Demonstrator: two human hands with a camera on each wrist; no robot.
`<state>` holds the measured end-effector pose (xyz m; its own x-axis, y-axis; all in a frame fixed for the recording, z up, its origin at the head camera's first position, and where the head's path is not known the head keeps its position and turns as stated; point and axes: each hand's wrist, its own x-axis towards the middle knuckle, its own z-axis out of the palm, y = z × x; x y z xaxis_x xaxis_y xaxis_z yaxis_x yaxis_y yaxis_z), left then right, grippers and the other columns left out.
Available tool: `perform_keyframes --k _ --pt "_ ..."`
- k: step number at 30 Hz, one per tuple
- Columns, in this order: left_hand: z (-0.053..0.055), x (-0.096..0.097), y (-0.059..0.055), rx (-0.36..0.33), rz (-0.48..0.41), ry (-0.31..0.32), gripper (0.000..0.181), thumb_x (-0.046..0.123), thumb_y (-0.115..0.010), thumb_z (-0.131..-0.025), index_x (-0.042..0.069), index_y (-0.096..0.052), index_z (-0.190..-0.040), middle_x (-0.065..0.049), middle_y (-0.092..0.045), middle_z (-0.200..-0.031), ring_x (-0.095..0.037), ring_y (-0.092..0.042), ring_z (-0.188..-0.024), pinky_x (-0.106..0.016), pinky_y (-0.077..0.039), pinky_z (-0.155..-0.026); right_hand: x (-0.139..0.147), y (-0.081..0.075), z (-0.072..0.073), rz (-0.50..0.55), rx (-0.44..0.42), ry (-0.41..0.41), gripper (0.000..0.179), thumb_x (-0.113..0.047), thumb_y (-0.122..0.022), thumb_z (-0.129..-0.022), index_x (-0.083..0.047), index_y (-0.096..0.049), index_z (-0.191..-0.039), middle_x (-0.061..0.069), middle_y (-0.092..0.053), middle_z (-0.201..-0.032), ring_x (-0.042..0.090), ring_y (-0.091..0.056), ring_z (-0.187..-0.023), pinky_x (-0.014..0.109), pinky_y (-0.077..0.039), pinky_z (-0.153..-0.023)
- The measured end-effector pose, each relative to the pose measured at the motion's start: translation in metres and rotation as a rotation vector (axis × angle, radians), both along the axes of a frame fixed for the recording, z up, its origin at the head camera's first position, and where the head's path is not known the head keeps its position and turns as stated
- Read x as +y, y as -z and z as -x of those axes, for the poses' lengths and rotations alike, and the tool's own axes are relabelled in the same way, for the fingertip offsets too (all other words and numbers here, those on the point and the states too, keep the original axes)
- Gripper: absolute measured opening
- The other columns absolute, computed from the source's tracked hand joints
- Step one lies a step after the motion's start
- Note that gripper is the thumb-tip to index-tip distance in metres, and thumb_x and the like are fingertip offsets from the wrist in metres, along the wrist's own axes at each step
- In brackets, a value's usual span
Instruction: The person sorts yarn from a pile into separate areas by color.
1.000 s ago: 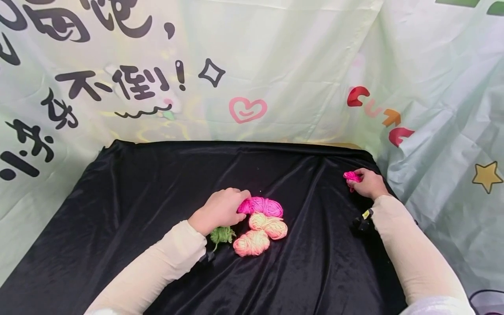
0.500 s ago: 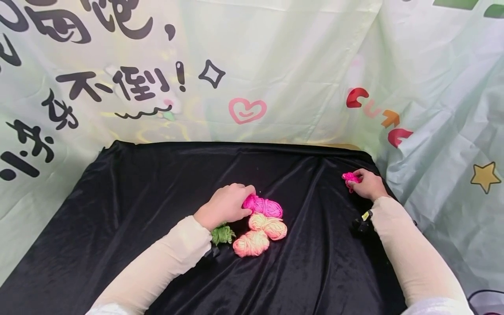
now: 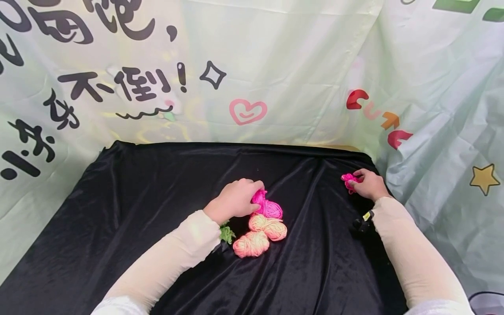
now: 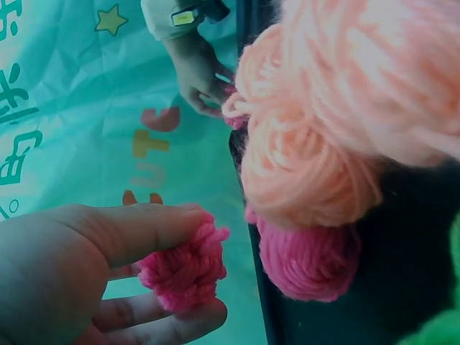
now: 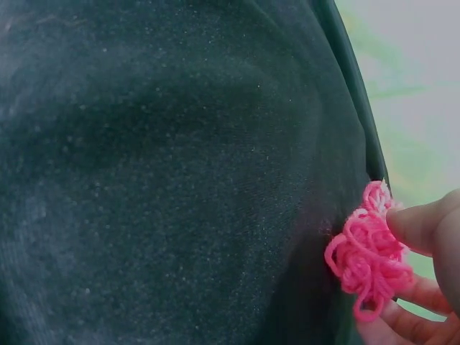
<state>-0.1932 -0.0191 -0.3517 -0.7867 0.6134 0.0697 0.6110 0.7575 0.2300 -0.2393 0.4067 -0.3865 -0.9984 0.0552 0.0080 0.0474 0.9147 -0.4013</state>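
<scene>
My left hand [image 3: 236, 199] pinches a small knotted bundle of pink yarn [image 4: 185, 269] between thumb and fingers. Just beyond it lies a pink yarn skein [image 3: 272, 210], with a pale peach skein [image 3: 268, 226] and a peach-pink skein [image 3: 251, 244] nearer the front. Partly hidden by the left sleeve is some green yarn [image 3: 227, 234]. Far over on the right, my right hand [image 3: 371, 185] holds a loopy tangle of pink yarn [image 5: 370, 251] between thumb and fingertips, close to the table's right edge.
Wrinkled black cloth [image 3: 165, 183] covers the table. Behind and to the right hang pale printed curtains [image 3: 295, 65]. A small black device with a yellow label [image 3: 364, 218] sits at the right wrist.
My left hand has moved right and slightly away with its pink bundle, now overlapping the pink skein in view. More of the green yarn is covered by the sleeve. The right hand has barely moved.
</scene>
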Motion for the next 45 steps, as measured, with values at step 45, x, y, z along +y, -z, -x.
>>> perform_keyframes --k 45 --pt "0.041 0.076 0.01 -0.136 -0.261 -0.012 0.043 0.034 -0.081 -0.079 0.015 -0.055 -0.109 -0.002 -0.054 -0.093 -0.016 -0.053 -0.086 -0.026 -0.046 -0.071 0.003 0.011 -0.001 0.042 0.048 0.007 0.041 -0.026 -0.063 -0.09 0.005 -0.059 -0.117 0.026 -0.066 -0.1 0.04 -0.059 -0.091 0.048 -0.045 -0.076"
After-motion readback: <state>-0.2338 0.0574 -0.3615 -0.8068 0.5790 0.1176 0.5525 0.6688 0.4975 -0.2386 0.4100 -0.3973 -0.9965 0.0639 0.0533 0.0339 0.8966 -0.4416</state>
